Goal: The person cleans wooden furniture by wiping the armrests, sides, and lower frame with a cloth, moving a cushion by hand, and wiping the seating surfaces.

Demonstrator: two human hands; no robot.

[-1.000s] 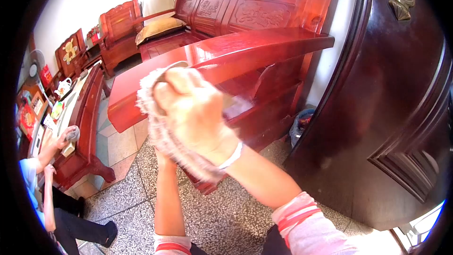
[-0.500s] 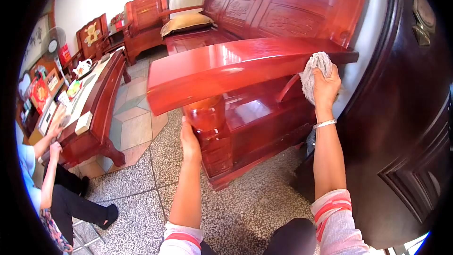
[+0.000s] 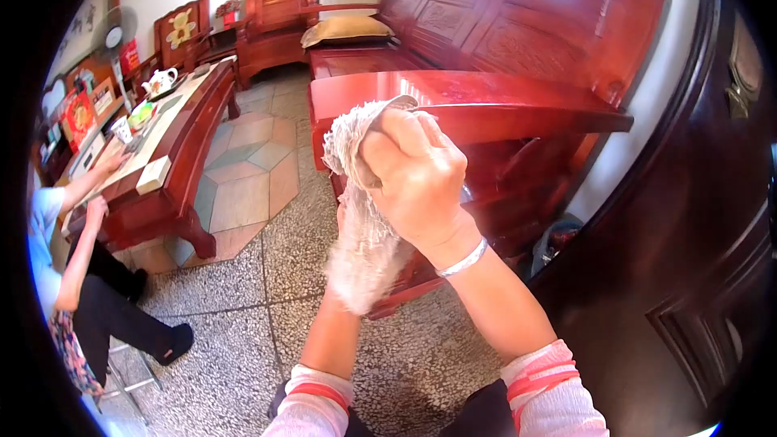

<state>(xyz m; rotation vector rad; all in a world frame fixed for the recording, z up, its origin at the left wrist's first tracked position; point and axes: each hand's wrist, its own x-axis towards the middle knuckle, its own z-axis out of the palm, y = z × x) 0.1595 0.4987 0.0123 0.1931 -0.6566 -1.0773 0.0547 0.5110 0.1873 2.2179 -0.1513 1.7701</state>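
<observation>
My right hand [image 3: 421, 182] is closed round a pale, shaggy rag [image 3: 366, 251], whose loose end hangs down in front of my left wrist. The rag is at the near end of the glossy red wooden armrest [image 3: 518, 117] of a carved bench; whether it touches the wood I cannot tell. Behind the rag, my left hand [image 3: 341, 214] shows only a sliver beside the post under the armrest, and its fingers are hidden.
Along the left runs a low wooden table [image 3: 182, 154] bearing a teapot [image 3: 160, 81] and a cup. A person in a blue top [image 3: 47, 231] sits beside it. A dark door [image 3: 647, 235] stands close on my right. A yellow cushion [image 3: 346, 30] lies on the bench.
My right hand has brought the rag from the armrest's far end by the wall to its near end. The rag now covers most of my left hand. My view has shifted slightly.
</observation>
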